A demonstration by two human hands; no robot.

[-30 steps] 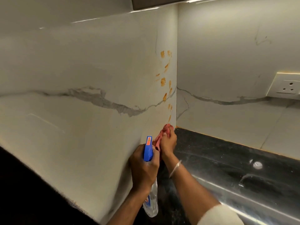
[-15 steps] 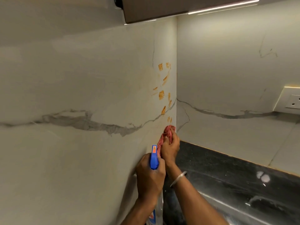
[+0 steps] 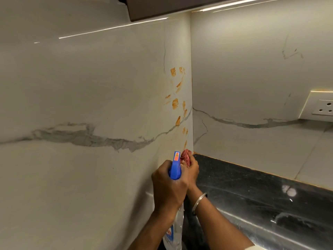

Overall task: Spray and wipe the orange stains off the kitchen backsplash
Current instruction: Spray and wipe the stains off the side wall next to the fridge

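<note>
Marble backsplash [image 3: 108, 105] near the counter's [image 3: 252, 192] back corner bore orange stains [image 3: 177, 101]; left hand [image 3: 167, 186] clamped the spray bottle [image 3: 175, 166], right hand [image 3: 191, 166] clutched the bunched cloth [image 3: 185, 156], so spraying upward seemingly came next.

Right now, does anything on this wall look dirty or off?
Yes: orange stains run in a column down the left wall beside the corner, above the cloth. Some look smeared. Nothing else stands out.
</note>
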